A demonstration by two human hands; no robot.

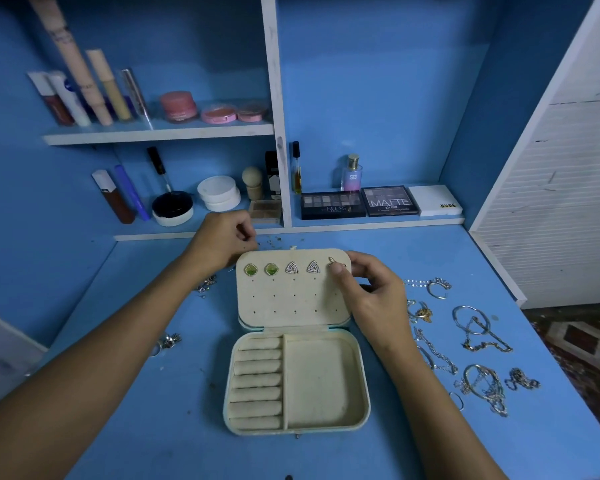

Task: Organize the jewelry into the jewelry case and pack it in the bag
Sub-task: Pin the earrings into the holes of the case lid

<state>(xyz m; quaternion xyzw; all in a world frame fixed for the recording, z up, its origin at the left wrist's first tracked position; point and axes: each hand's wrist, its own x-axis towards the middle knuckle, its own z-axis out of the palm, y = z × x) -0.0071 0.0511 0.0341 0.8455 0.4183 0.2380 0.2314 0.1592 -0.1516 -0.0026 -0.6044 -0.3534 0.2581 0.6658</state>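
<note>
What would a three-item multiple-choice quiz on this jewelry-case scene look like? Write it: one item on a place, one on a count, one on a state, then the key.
1. Where do the loose chains and bangles lie?
A. right of the jewelry case
B. inside its tray
C. on the shelf

2. How many green earrings sit on the case lid?
A. one
B. two
C. four

3. The jewelry case is:
A. shut
B. open, lid laid back
C. upside down

Key: 1 A, they are spread on the table right of the case. 2 B, two green earrings fill the top row's left end, beside two white triangular ones. 3 B, the lid's pin holes and the ring rolls both show; the right hand holds an earring at the lid.
</note>
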